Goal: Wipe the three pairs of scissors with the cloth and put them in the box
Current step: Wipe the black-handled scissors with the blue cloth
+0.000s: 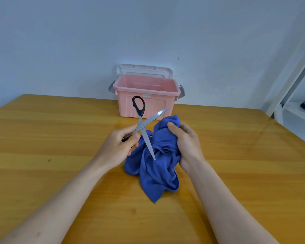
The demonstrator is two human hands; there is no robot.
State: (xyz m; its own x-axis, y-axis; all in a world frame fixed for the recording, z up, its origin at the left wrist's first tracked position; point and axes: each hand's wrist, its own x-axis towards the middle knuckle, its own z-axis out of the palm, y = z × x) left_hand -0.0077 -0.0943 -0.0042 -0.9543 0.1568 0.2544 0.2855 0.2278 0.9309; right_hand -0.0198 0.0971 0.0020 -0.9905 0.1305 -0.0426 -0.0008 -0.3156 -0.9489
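I judged the scissors (142, 128) to be light but stiff, with bare steel blades that would slide easily under a wipe and could nick a finger at the tips and edges. The safest hold seemed to be the black handles, so that the cloth (158, 164), not skin, met the steel. My left hand (119, 147) gripped the lower handle, fingers and thumb curled round it just below the pivot. My right hand (183, 141) was closed on a bunch of the cloth. The cloth looked soft and limp, likely to drape and bunch, so I reckoned it wanted a full fistful to wipe firmly.

The scissors stood wide open in an X, held above the table (60, 138) near its middle, in front of the box (146, 95). One blade pointed down over the cloth, its tip against the blue folds; the other pointed up and to the right, toward the box. The free handle loop stood uppermost, black and oval. The blades were long, plain and bright, joined by a small silver screw.

The cloth was deep blue, its tail trailing toward the table's near edge. The box was pink, lid off, at the far edge against the wall.
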